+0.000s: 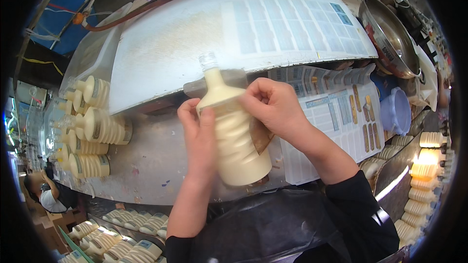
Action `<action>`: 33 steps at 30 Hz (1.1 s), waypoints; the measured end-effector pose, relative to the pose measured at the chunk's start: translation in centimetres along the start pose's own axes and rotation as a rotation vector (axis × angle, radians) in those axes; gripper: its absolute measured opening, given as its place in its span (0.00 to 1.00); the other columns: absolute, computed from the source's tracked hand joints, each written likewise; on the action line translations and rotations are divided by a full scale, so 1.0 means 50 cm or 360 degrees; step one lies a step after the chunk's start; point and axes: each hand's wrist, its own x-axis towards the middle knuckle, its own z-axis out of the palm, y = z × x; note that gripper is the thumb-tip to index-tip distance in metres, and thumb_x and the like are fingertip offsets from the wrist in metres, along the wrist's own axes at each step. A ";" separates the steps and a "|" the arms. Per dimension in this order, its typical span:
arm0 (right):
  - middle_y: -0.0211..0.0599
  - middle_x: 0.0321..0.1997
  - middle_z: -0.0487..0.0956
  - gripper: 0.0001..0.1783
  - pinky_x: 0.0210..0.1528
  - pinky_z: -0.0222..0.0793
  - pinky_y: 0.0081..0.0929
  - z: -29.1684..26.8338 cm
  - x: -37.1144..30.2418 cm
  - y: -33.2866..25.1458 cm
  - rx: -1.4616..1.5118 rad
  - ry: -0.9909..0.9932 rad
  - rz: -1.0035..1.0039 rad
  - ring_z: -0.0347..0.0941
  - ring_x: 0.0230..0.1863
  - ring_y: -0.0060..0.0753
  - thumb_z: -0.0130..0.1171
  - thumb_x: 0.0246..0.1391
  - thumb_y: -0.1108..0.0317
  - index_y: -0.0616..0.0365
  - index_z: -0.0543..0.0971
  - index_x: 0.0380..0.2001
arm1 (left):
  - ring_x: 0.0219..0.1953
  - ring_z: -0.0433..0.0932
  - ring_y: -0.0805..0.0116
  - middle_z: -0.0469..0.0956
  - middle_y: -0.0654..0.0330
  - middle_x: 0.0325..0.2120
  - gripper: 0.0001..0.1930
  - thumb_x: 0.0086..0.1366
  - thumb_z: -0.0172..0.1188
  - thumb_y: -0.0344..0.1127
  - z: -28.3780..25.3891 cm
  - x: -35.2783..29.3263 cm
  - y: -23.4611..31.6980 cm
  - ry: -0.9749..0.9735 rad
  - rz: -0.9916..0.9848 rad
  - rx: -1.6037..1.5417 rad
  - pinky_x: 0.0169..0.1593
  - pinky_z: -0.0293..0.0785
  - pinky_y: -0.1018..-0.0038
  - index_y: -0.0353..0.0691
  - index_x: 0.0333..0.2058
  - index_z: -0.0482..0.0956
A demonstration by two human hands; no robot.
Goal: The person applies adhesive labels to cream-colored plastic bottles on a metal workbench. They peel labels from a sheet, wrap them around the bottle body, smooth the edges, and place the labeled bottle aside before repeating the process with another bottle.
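Observation:
A cream-coloured ribbed plastic bottle [239,146] with a clear threaded neck stands tilted in front of me, its neck pointing away. My left hand [199,134] grips its left side near the shoulder, thumb on the front. Against the upper right side of the bottle, my right hand [275,104] is closed in a pinch. Below those fingers, a brownish, see-through label [261,137] runs along the bottle's right side. A thin edge, apparently of the same label, crosses the bottle just under its shoulder. The right fingertips are partly hidden.
Several similar bottles [97,125] lie at the left of the grey table [151,165]. Label sheets [336,112] lie at right beside a lavender bucket [395,111] and a metal pan [390,34]. A raised white board [175,34] spans the back. Crates of bottles [117,238] flank me.

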 end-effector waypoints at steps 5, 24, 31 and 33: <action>0.42 0.26 0.83 0.15 0.34 0.75 0.29 -0.003 0.002 0.002 -0.0021 -0.0039 0.0031 0.81 0.29 0.31 0.65 0.58 0.61 0.65 0.82 0.31 | 0.55 0.68 0.69 0.67 0.53 0.55 0.18 0.78 0.48 0.38 -0.002 -0.005 0.000 -0.0007 0.0052 0.0055 0.60 0.66 0.70 0.38 0.60 0.58; 0.39 0.26 0.83 0.13 0.31 0.74 0.26 -0.010 0.001 -0.006 -0.0002 -0.0050 -0.0021 0.80 0.27 0.25 0.64 0.58 0.64 0.65 0.83 0.31 | 0.55 0.68 0.69 0.66 0.53 0.55 0.18 0.79 0.45 0.39 -0.007 -0.005 -0.008 0.0000 0.0109 0.0183 0.60 0.67 0.70 0.38 0.60 0.59; 0.34 0.25 0.83 0.13 0.30 0.72 0.21 -0.012 0.001 -0.008 0.0039 -0.0071 -0.0005 0.76 0.27 0.17 0.65 0.58 0.64 0.66 0.83 0.31 | 0.55 0.68 0.68 0.66 0.52 0.56 0.18 0.79 0.45 0.39 -0.003 -0.007 -0.001 -0.0003 0.0119 0.0224 0.60 0.66 0.70 0.37 0.61 0.59; 0.34 0.25 0.82 0.13 0.30 0.72 0.21 -0.012 0.001 -0.009 0.0040 -0.0076 0.0000 0.76 0.27 0.17 0.65 0.58 0.64 0.66 0.83 0.31 | 0.55 0.68 0.68 0.66 0.52 0.56 0.18 0.79 0.45 0.39 -0.002 -0.007 -0.001 0.0000 0.0115 0.0215 0.60 0.66 0.70 0.37 0.61 0.59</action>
